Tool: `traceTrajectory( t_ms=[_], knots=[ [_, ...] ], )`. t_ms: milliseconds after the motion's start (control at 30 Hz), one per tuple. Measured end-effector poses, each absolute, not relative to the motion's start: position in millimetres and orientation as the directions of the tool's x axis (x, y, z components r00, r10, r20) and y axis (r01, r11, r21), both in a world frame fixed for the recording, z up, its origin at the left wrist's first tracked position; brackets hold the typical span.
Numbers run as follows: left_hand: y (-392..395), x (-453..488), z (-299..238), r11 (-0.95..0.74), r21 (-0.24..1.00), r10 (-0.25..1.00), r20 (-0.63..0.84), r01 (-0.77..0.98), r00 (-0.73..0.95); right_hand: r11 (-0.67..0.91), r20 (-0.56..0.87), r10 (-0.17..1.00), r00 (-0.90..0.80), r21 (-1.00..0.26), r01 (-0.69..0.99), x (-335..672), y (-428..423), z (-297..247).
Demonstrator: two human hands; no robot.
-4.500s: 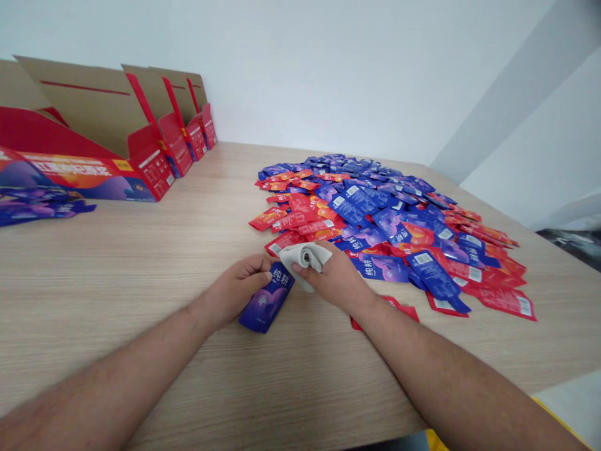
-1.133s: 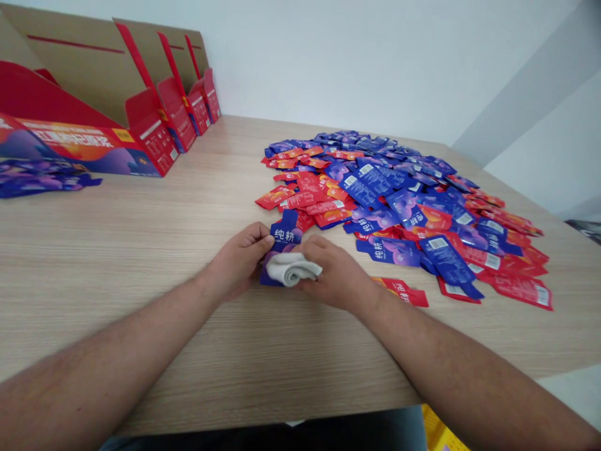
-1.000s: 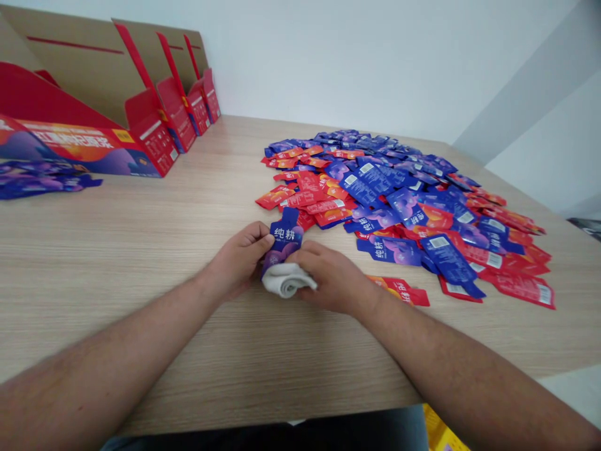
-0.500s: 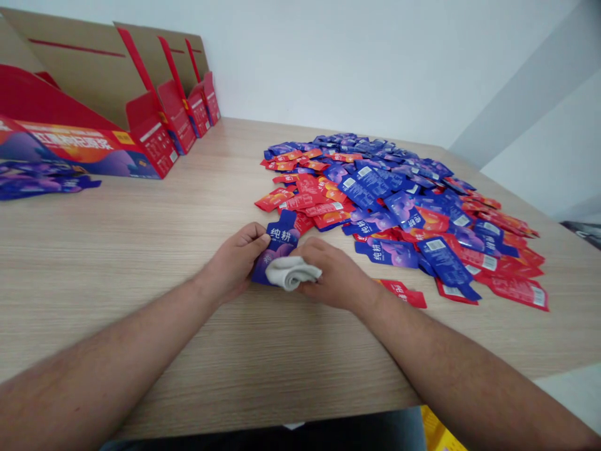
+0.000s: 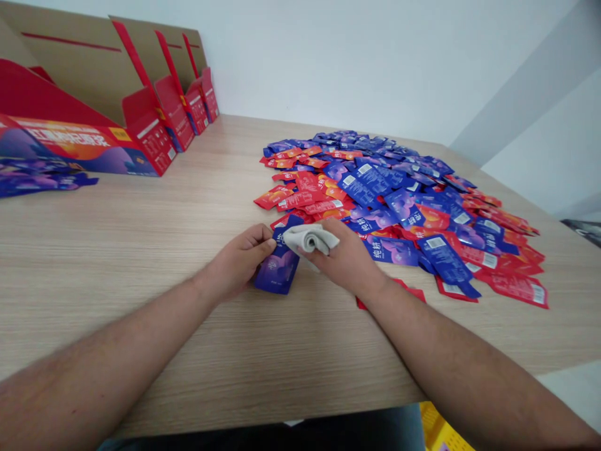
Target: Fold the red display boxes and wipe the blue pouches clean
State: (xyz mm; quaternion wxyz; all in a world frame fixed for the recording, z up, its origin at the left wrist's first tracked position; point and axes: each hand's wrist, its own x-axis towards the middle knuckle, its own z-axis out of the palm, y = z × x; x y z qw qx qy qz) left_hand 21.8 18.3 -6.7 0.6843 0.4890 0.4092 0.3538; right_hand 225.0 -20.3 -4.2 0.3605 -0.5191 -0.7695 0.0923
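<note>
A blue-purple sachet (image 5: 278, 272) with a narrow top is pinched along its left edge by my left hand (image 5: 241, 260), just above the table near its front. My right hand (image 5: 347, 257) is closed on a rolled white cloth (image 5: 312, 238). The cloth lies against the upper right part of the sachet and covers some of its print. Beyond my hands spreads a large heap of blue and red sachets (image 5: 399, 188). Partly hidden under my right wrist lies a red sachet (image 5: 413, 291).
Red printed cardboard boxes (image 5: 141, 141) with tall brown flaps stand in a row at the back left. Several blue sachets (image 5: 42, 178) lie before the nearest box. A wall (image 5: 328, 62) rises behind the table (image 5: 188, 213). Below the front edge at right is a yellow crate (image 5: 441, 429).
My right hand and the cloth have moved up and slightly right, from the sachet's lower part to its top. The sachet's lower half now shows. My left hand has shifted only slightly.
</note>
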Motion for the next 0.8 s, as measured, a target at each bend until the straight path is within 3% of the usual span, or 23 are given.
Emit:
traceTrajectory(
  t_ms=[67, 167, 333, 500, 667, 800],
  knots=[
    [19, 21, -8, 0.275, 0.959, 0.874, -0.216, -0.076, 0.436, 0.468, 0.450, 0.861, -0.236, -0.522, 0.714, 224, -21, -3],
    [20, 21, -10, 0.252, 0.965, 0.868, -0.190, -0.078, 0.458, 0.566, 0.367, 0.825, -0.430, -0.517, 0.642, 220, -25, -2],
    [20, 22, -11, 0.301, 0.949, 0.871, -0.232, -0.095, 0.433, 0.438, 0.444, 0.872, -0.205, -0.524, 0.730, 220, -24, -3],
    [17, 22, -8, 0.297, 0.950, 0.872, -0.226, -0.101, 0.435, 0.574, 0.276, 0.815, -0.509, -0.495, 0.652, 213, -31, -2],
    [18, 23, -7, 0.331, 0.933, 0.880, -0.251, -0.142, 0.403, 0.451, 0.313, 0.891, -0.329, -0.522, 0.724, 210, -34, -2],
    [18, 23, -8, 0.308, 0.944, 0.889, -0.240, -0.121, 0.391, 0.565, 0.228, 0.822, -0.521, -0.444, 0.696, 207, -36, -1]
  ],
)
